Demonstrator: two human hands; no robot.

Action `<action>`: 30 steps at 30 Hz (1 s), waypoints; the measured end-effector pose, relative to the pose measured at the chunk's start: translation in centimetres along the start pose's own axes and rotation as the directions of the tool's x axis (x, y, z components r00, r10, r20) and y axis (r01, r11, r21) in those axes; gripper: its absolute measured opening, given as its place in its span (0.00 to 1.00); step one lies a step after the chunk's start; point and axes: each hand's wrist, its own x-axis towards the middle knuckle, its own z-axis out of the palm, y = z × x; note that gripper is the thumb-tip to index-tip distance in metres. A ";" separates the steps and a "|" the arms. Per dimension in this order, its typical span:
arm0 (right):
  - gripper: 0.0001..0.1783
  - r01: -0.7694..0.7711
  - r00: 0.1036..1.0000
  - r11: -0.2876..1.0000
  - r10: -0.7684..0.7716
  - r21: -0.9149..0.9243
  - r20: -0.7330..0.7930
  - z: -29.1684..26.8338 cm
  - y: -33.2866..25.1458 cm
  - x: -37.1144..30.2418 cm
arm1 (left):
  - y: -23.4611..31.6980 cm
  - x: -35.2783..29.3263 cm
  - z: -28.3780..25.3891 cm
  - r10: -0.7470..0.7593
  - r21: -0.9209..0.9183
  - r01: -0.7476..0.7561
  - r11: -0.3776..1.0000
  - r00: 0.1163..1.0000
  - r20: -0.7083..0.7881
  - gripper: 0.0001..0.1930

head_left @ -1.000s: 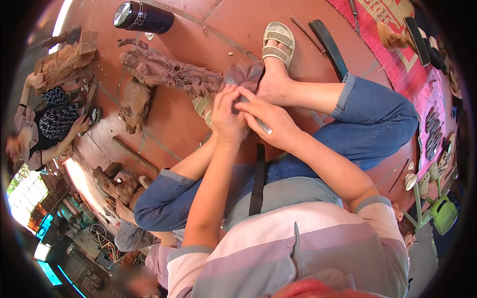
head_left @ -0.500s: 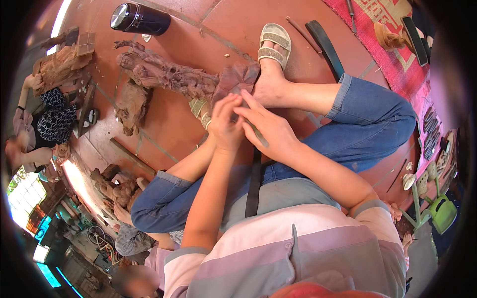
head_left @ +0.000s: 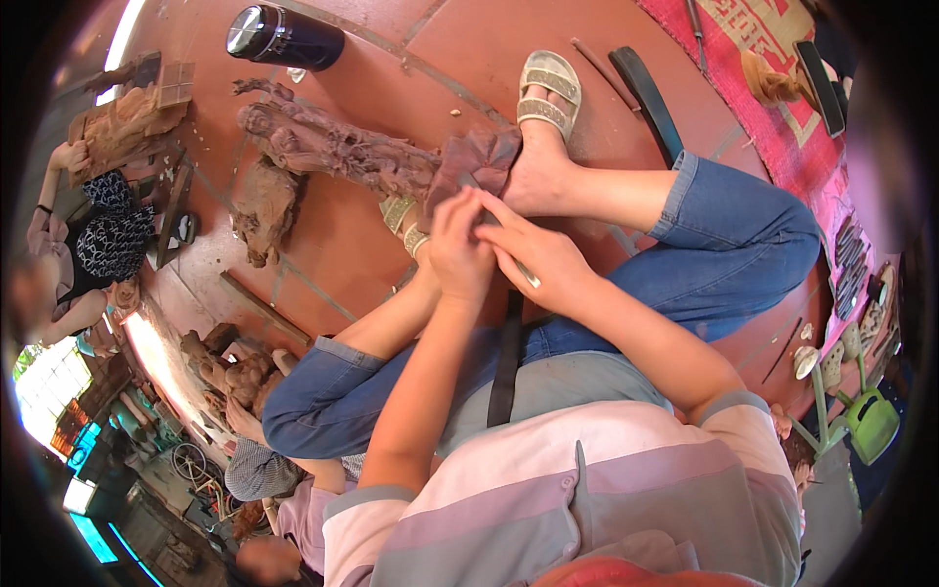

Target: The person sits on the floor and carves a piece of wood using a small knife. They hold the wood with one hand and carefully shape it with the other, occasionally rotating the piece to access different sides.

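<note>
Left hand point(head_left: 462, 249) and right hand point(head_left: 550, 266) meet over a slim metal tool point(head_left: 529, 278) at the base point(head_left: 494, 157) of a carved wooden figure point(head_left: 333, 150).

The figure lies on the tiled floor point(head_left: 421, 101), its darker base nearest the hands. On the near side of that base, the left fingers are bent and bunched together, hardly any gap between them, at the tool's front part; whether they grip it or only steady it, I cannot tell. The right fingers reach forward, nearly straight and close together, holding the tool aslant under the hand, its pale back end poking out. Whether the tool touches the figure is hidden. A rough wooden block point(head_left: 267, 210) lies just on the figure's near side, a dark flask point(head_left: 293, 39) beyond its far side, and a sandal point(head_left: 549, 90) near its base.
</note>
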 end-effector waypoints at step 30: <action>0.14 0.008 0.999 0.959 0.003 -0.283 0.040 2.4 -1.8 0.4 | -1.2 -1.4 -0.1 -0.139 -0.223 0.144 0.964 0.990 0.036 0.17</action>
